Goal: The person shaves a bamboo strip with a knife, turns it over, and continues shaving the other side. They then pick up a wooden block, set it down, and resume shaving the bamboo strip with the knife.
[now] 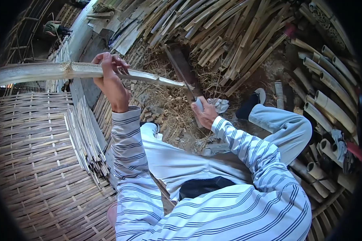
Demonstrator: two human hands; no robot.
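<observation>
I have one long bamboo piece (86, 70) up in front of me, reaching from well left of the dark board (180, 60) to just over it. I count two nodes on it, one left of my left hand (111, 80) and a smaller one between that hand and the board. The fingers of my left hand are curled around the bamboo, left of the board. My right hand (205, 112), at the board's near end, has its fingers wrapped around the pale handle of one long, thin knife (181, 74). Its blade slants away from me along the board and crosses the bamboo's narrow tip; I can't tell whether the two touch.

Just right of the board's near end is one crumpled pale wrapper (220, 105). Farther right are my one dark shoe (247, 105) and one short, pale bamboo stub (279, 95). Dry shavings (171, 106) cover the ground around the board.

Beyond the board and to its right is a heap of split bamboo (233, 32), too tangled to count. Well to the right are many cut bamboo tubes (323, 105), with one grey cloth (338, 140) among them. Well left of the board is one woven panel (36, 148), with one bundle of thin strips (85, 138) at its right edge, too many to count.
</observation>
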